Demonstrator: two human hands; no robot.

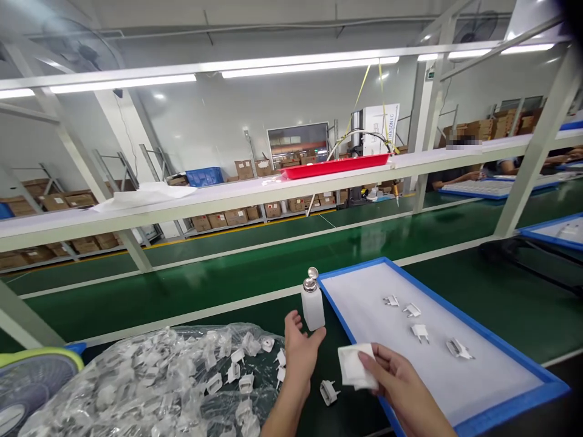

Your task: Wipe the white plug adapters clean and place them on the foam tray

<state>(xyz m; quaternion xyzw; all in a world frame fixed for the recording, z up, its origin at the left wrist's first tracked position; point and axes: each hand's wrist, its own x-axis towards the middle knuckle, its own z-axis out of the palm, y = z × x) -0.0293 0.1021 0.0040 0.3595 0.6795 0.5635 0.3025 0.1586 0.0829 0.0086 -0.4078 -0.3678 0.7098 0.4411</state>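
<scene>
My left hand (298,352) is open, fingers apart, its thumb close to a small white dispenser bottle (312,306) with a metal pump top standing on the green bench. My right hand (396,379) pinches a folded white wipe cloth (354,366) at the near edge of a blue-framed white tray (501,370). Several white plug adapters (419,331) lie spaced out on the tray. One more white adapter (328,391) lies on the bench between my hands. A clear plastic bag full of adapters (155,388) spreads out to the left.
A green conveyor belt (228,273) runs across behind the bench. Above it a white shelf (218,197) carries a red tray (334,165). A fan (31,382) sits at the lower left. Other people's arms work at blue trays (483,188) on the far right.
</scene>
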